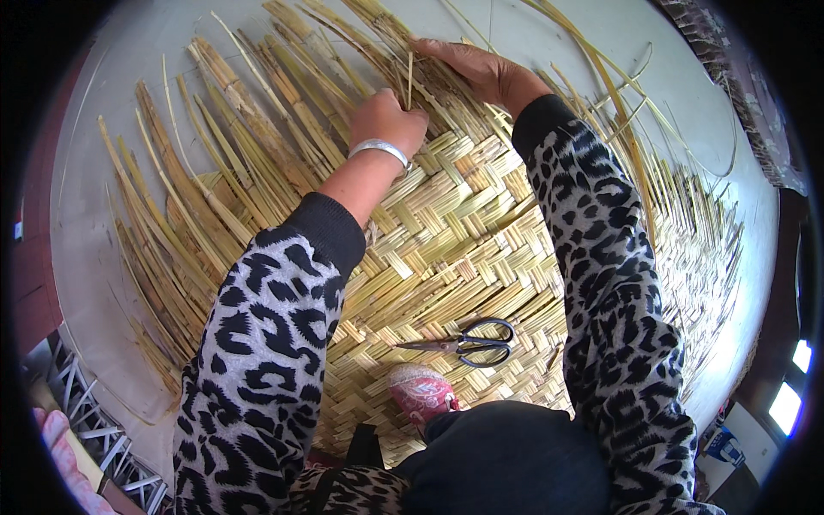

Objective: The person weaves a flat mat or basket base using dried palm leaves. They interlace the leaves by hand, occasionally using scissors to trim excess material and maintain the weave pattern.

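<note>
A partly woven mat [446,257] of split reed strips spreads under both my arms, its weave a slanting pattern. My left hand [388,129], with a silver bangle at the wrist, is closed in a fist at the mat's unwoven far edge. A thin strip [409,79] sticks up from its fingers. To the right and a little farther off, my right hand [482,73] lies stretched over the loose strips, its fingers extended toward the left; the undersides of its fingers are hidden.
Black-handled scissors [463,344] lie on the mat near me, beside a red patterned shoe [421,390]. Long loose reeds [249,112] fan out over the pale floor [94,232] at the left. More long strips [614,81] curve up at the right. A fringed cloth [747,94] is at the far right.
</note>
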A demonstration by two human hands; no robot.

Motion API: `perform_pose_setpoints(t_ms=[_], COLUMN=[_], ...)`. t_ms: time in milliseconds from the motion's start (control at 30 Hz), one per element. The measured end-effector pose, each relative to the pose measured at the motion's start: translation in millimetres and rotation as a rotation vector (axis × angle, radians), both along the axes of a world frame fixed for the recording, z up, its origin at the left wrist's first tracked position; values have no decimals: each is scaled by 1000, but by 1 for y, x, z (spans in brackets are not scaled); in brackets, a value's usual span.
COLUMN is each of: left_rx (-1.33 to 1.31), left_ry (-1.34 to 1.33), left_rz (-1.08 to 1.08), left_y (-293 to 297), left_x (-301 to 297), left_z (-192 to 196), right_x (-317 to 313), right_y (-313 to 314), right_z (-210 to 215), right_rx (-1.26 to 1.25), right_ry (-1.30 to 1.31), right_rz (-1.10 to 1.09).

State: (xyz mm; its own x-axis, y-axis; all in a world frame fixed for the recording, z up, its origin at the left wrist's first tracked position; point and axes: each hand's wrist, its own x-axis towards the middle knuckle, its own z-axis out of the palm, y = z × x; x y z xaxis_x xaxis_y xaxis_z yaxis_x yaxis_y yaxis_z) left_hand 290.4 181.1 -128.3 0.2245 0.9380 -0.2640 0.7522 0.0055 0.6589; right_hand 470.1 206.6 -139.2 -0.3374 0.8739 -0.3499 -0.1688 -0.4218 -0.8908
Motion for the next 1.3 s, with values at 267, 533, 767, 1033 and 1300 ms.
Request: perform_pose_setpoints(t_ms=[267, 533, 767, 1033, 1300], left_rx=[-370, -542, -468, -228, -170], left_ry=[-327, -433, -580, -197, 161], left_rz=[246, 213, 171, 212, 281], left_y=[8, 10, -7, -19, -99], left_x=[-3, -11, -33, -203, -491], left_z=[4, 14, 30, 49, 104], right_x=[-7, -7, -7, 3, -22], right_y=[-5, -24, -20, -25, -50], right_z=[3, 30, 23, -18, -4], right_rx=[46, 59, 224, 430, 388], right_ry=[-18, -59, -460, -1032, -1316], right_rz=[-9, -21, 132, 264, 155])
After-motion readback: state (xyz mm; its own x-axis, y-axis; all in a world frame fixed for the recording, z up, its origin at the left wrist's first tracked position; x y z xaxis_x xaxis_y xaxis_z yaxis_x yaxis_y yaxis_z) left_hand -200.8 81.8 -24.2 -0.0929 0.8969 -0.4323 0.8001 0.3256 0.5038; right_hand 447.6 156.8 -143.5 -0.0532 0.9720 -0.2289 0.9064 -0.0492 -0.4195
